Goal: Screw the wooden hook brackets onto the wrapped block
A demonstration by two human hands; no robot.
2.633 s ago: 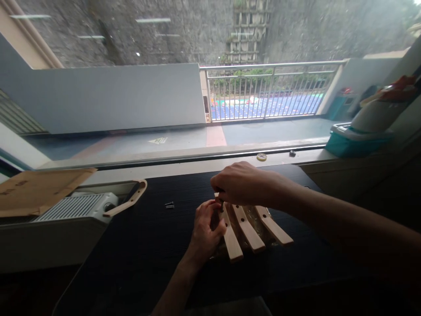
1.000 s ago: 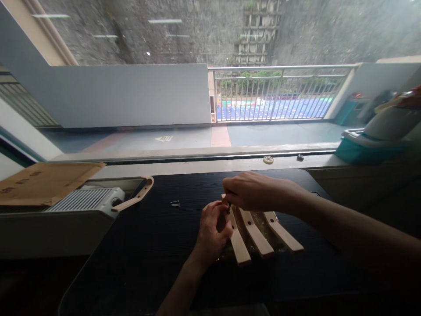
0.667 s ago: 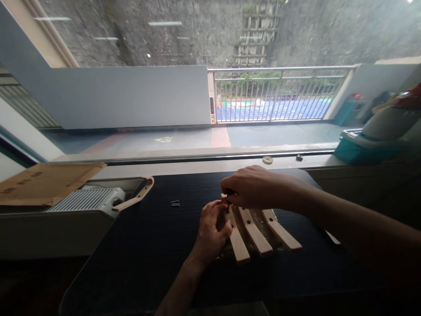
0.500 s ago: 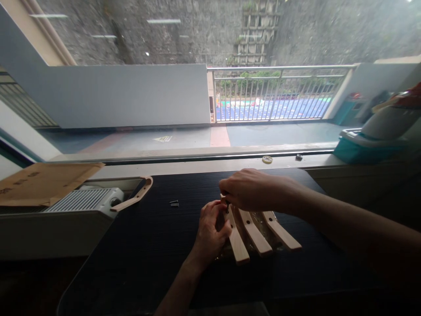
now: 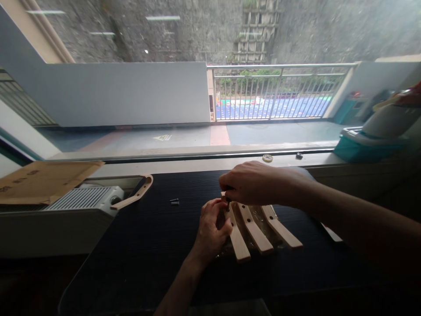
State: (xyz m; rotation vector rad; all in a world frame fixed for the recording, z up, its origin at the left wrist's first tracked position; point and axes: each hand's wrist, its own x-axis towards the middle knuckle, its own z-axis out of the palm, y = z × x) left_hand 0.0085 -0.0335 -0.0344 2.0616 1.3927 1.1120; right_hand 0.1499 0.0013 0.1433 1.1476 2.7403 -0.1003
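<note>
Curved wooden piece (image 5: 240, 246), leftmost of three on the table (image 5: 141, 245), is pinched by the left hand (image 5: 212, 230); the right hand (image 5: 246, 183) grips a slim dark tool (image 5: 228, 205) at its upper hole. I judge this unfinished; loose screws (image 5: 175, 202) seem unused.

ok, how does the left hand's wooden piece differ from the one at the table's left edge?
The left hand grips the held piece; no hand touches the edge piece. The held piece's near end angles right, the edge piece's left. Both are pale, bent wood with dark holes.
</note>
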